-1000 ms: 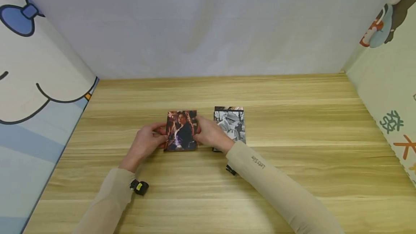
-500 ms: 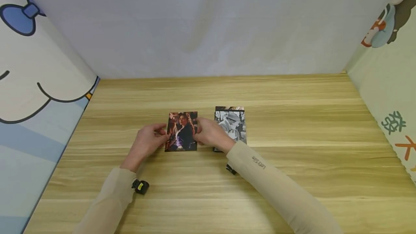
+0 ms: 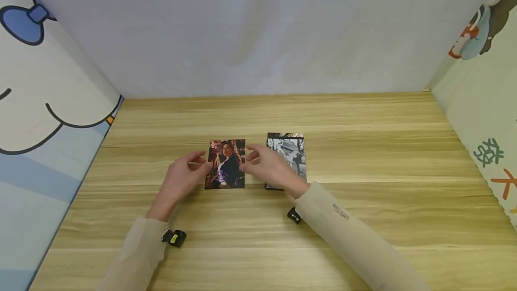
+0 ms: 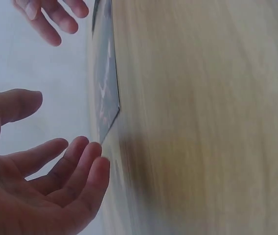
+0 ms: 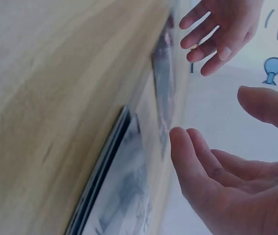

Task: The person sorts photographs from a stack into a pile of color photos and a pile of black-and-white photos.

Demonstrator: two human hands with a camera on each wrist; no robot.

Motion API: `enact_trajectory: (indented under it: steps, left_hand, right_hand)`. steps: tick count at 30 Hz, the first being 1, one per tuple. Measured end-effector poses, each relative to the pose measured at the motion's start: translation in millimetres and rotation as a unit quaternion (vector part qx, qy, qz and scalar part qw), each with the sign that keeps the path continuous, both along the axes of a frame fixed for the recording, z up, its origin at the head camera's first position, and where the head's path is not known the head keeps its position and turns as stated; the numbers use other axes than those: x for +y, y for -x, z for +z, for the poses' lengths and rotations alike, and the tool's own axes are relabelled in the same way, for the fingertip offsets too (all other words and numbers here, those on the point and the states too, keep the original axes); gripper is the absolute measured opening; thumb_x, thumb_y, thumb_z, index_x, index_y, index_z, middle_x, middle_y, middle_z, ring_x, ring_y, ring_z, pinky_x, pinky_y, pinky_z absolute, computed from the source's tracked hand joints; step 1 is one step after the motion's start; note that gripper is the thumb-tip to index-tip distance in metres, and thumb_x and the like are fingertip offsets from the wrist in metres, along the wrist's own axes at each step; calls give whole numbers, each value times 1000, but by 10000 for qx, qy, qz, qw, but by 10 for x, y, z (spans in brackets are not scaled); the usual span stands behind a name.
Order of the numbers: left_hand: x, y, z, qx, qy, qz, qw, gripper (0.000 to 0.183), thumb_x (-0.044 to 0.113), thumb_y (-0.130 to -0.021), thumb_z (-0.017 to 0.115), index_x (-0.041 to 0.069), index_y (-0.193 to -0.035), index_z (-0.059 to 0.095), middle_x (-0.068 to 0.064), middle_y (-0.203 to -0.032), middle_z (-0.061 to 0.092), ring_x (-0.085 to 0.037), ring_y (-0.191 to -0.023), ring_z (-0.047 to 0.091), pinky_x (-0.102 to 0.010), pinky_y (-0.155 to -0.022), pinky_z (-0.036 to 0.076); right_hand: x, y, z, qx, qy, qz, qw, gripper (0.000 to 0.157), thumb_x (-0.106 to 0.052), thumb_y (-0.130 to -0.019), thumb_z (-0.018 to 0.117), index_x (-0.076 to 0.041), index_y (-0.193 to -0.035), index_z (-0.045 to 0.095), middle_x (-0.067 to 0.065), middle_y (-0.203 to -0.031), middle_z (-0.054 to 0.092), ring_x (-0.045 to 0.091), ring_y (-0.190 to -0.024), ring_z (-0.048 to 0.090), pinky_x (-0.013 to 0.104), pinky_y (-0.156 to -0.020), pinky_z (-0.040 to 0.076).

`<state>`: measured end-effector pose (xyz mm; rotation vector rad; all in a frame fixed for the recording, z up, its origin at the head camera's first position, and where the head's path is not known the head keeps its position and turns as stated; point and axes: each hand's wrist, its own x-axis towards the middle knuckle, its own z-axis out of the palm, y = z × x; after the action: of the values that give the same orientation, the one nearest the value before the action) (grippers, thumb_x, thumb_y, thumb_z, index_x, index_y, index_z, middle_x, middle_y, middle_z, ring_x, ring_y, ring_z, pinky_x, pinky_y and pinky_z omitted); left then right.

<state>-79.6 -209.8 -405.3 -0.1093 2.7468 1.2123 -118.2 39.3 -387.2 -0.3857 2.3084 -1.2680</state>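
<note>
A colour photo card [image 3: 226, 165] of a person in dark clothes lies flat on the wooden table. At its left edge is my left hand [image 3: 183, 174], fingers relaxed and slightly bent, gripping nothing. On the card's other side my right hand [image 3: 268, 165] hovers with thumb and fingers apart. Both wrist views show the hands raised off the card, palms facing each other. Under my right forearm and hand sits a small stack of cards [image 3: 298, 158], a black-and-white picture on top, partly covered. In the right wrist view the stack [image 5: 122, 196] shows several layered edges.
The wooden table [image 3: 383, 156] extends around the cards. A pale cloth wall [image 3: 258, 35] rises behind it. Printed cartoon panels [image 3: 52, 71] stand at the left and right sides. A small black wrist camera [image 3: 175, 238] sits on the left wrist.
Both hands have let go of the colour card, which stays flat on the table. My right hand has lifted and drawn slightly right, its fingers spreading; the left fingers have loosened.
</note>
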Motion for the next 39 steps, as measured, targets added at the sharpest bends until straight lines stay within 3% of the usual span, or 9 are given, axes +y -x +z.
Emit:
enact_trajectory:
  steps: [9,16,29,34,39]
  left_hand:
    - [186,-58,64,436,-779,248,9957,53,18,-101,67,-3,-147,53,-26,-136,62,-39,-127,60,-49,-105,52]
    - [385,-108,103,885,-1106,268,9895,47,14,-101,66,0,-145,57,-21,-139,63,-35,-128,59,-48,-107,50]
    - [827,-139,99,1541,-1550,-156,9757,47,13,-98,72,2,-142,60,-18,-141,59,-37,-126,60,-51,-102,53]
    - [1007,-117,93,1542,-1648,-240,9739,53,12,-94,74,3,-145,58,-18,-143,55,-34,-126,59,-49,-101,54]
    - [1154,-87,69,1526,-1660,-377,9735,53,10,-93,75,4,-144,58,-13,-141,57,-29,-125,62,-44,-100,55]
  right_hand:
    - [260,-72,80,526,675,-42,9963,64,-25,-101,66,-1,-155,43,15,-146,58,32,-133,56,47,-111,47]
    - [447,-128,125,944,706,-131,9929,63,-29,-102,65,-7,-156,43,11,-150,55,29,-137,53,45,-114,44]
    - [738,-190,130,1377,665,-540,9868,62,-21,-100,70,-3,-155,45,17,-144,59,32,-130,57,47,-110,48]
    - [800,-194,112,1621,418,-583,9842,62,-21,-99,71,-5,-154,47,18,-137,62,34,-119,63,47,-102,53]
    - [858,-195,110,1767,317,-687,9814,61,-17,-98,72,-3,-152,48,19,-136,62,37,-119,63,50,-101,53]
